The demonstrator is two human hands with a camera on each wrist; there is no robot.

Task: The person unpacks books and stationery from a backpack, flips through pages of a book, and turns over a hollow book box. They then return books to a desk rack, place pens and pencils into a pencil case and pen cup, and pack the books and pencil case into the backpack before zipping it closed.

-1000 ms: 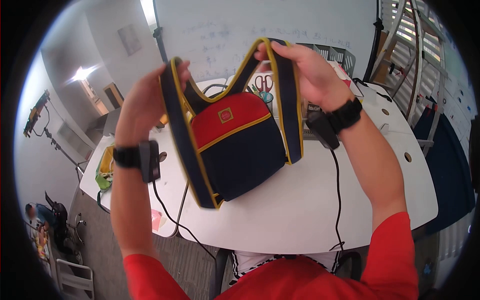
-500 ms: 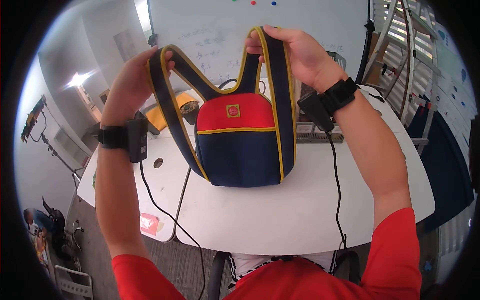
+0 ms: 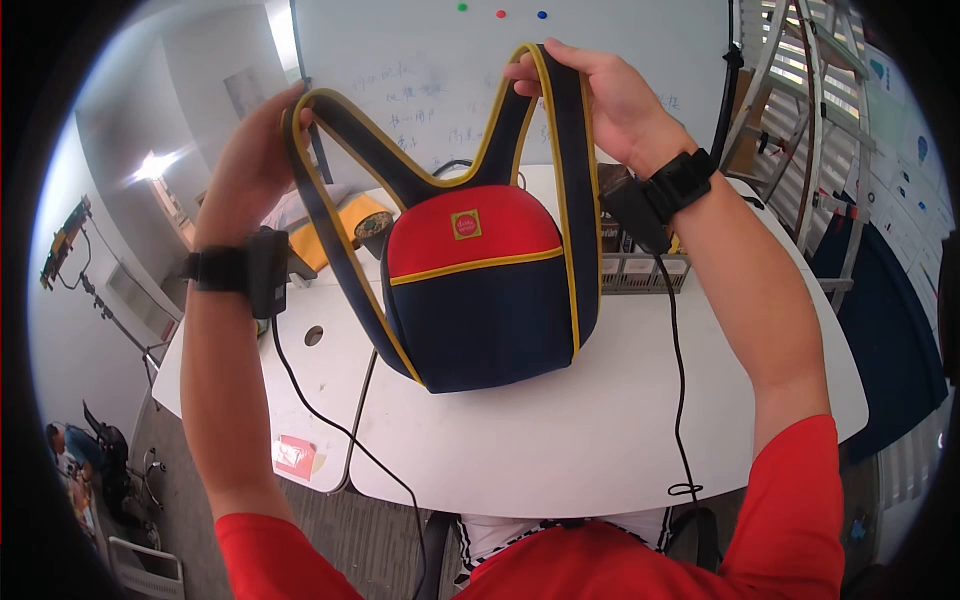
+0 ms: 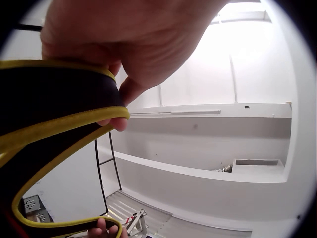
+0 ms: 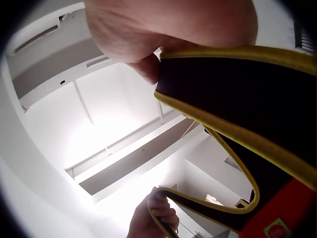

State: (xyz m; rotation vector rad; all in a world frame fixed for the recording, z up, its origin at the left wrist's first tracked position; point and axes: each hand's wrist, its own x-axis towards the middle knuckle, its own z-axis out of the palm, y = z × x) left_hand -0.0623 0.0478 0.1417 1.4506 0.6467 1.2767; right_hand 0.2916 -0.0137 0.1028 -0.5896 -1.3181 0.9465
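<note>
A small backpack (image 3: 475, 300), navy below and red above with yellow piping and a square label (image 3: 466, 225), hangs front side toward me over the table. My left hand (image 3: 255, 155) holds up one shoulder strap (image 3: 335, 235) at the top of its loop. In the left wrist view its fingertips curl under the strap's yellow edge (image 4: 64, 126). Higher up, my right hand (image 3: 625, 105) grips the other strap (image 3: 572, 180), thumb on top and fingers inside the loop. The right wrist view shows this strap (image 5: 233, 84) broad and taut beneath the hand. The bag's back is hidden.
Behind the backpack on the white table (image 3: 480, 450) stand a grey basket (image 3: 640, 272) at right and a yellow cloth item (image 3: 325, 235) at left. A pink packet (image 3: 295, 455) lies near the left front edge. Cables (image 3: 678, 380) trail from both wrist cameras. A ladder (image 3: 815, 130) stands at right.
Both hands have risen and spread apart, drawing the strap loops wider. The backpack has turned from a tilt to hang nearly straight, its front facing me. During the last half second it has shifted only slightly.
</note>
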